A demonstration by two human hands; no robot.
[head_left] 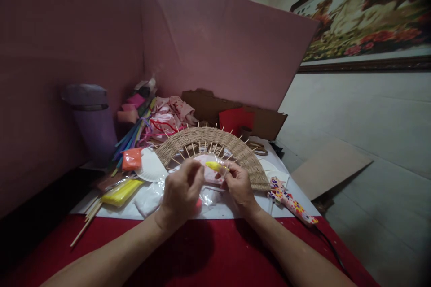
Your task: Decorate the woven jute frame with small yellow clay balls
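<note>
Red cloth (202, 251): covered the near edge of the counter, under both my forearms.
Left hand (181, 193): fingers curled and pinched on the clear plastic wrapper (207, 175) at its left end.
Right hand (239, 184): fingers closed on the same wrapper at its right end, beside the yellow piece (216, 166).
Yellow piece: sat at the top of the wrapper, between my two hands, just in front of the woven arc (215, 143).
Woven arc: a half-ring of wound cord on thin wooden sticks, lying on the white sheet (235, 208) behind my hands.
Orange packet (131, 158): lay left of the arc, beside a white paper plate (150, 167).
Yellow packet (121, 192): lay nearer, left of my left hand.
Patterned strip (292, 202): lay right of my right hand.
Purple cup (92, 119): stood well apart at far left.
</note>
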